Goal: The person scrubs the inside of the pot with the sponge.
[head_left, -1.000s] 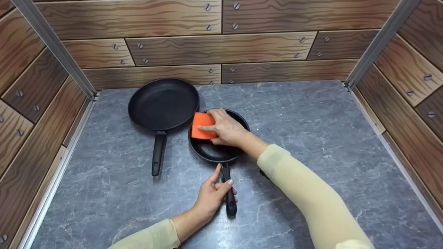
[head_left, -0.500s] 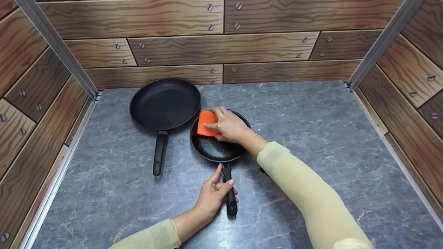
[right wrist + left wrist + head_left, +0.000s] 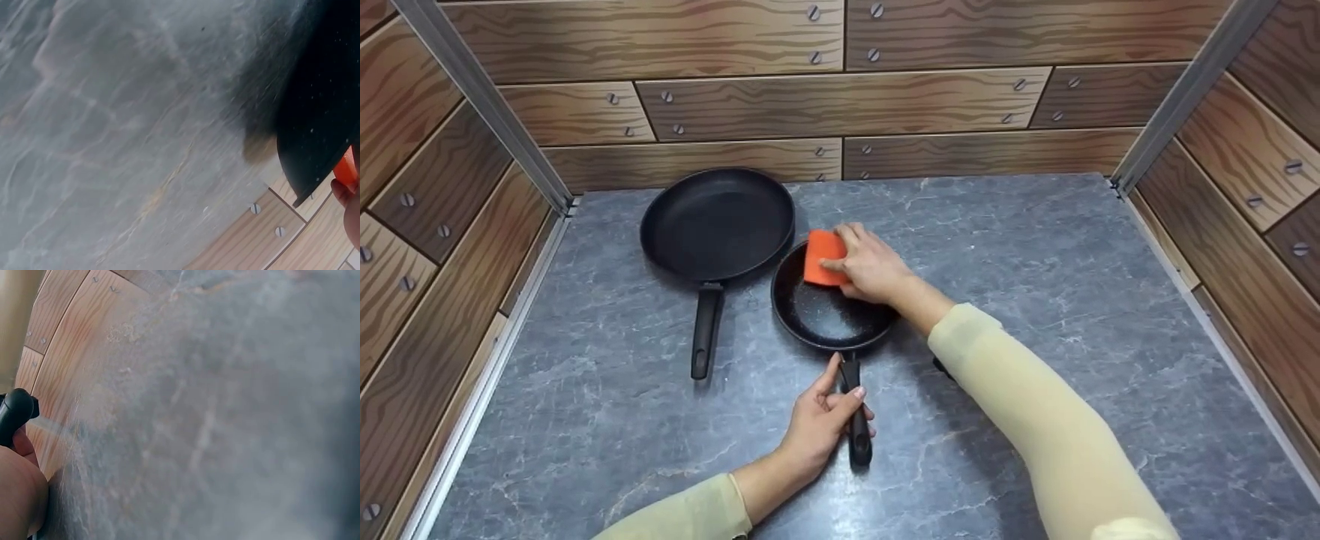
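Note:
A small black frying pan (image 3: 825, 319) with a speckled inside lies near the middle of the table. My left hand (image 3: 814, 427) grips its handle (image 3: 860, 442), thumb on top and index finger stretched toward the pan's rim. In the left wrist view the handle's end (image 3: 16, 410) shows above part of that hand (image 3: 19, 495). An orange sponge (image 3: 823, 259) is pinched in my right hand (image 3: 874, 262), over the pan's far side. The right wrist view catches the pan's outer wall (image 3: 320, 107), with a bit of the sponge (image 3: 346, 169) and fingers (image 3: 341, 192) at the edge.
A larger black frying pan (image 3: 718, 225) stands close by at the back left, its handle pointing toward me. The grey marbled table (image 3: 1035, 247) is bounded by wood-patterned walls (image 3: 840, 105) and metal corner posts (image 3: 480, 105).
The right hand has moved the sponge right and away from me, from the pan's left side to its far rim. More of the pan's inside shows. The left hand keeps its grip.

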Demonstrator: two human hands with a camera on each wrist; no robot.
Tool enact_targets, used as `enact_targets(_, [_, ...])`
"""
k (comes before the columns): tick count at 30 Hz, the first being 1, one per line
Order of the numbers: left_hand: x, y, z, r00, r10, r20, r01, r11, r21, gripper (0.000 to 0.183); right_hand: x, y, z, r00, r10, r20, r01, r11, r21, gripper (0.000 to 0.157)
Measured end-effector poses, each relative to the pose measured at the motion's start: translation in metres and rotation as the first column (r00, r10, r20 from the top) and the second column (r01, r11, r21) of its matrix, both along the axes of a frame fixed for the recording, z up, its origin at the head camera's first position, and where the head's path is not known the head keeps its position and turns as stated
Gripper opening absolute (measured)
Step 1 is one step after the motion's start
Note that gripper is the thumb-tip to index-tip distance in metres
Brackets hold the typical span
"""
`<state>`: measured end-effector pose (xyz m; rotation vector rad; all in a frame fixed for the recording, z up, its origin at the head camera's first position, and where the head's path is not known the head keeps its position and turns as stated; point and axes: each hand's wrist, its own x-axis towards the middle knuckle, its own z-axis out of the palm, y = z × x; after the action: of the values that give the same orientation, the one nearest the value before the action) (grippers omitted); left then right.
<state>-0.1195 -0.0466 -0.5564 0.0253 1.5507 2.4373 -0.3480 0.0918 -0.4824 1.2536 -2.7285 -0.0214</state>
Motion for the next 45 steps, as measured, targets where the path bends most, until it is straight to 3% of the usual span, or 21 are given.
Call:
enact_targets(13, [0.000,0.001,0.000,1.000,0.011,-0.016,-0.011,1.000,-0.013,0.085,0.001,0.020,0.005,0.998,-0.068,0.005,0.067,0.996,0.065,0.061])
enact_targets(26, [-0.001,0.002,-0.001,1.000,0.020,-0.006,-0.021,1.000,-0.011,0.084,0.005,0.032,0.009,0.996,-0.090,0.012,0.089,0.994,0.056,0.058])
enact_targets(45, [0.000,0.001,0.001,1.000,0.010,-0.005,-0.010,1.000,-0.007,0.086,0.013,0.048,0.020,0.994,-0.103,-0.029,0.106,0.985,0.135,0.054])
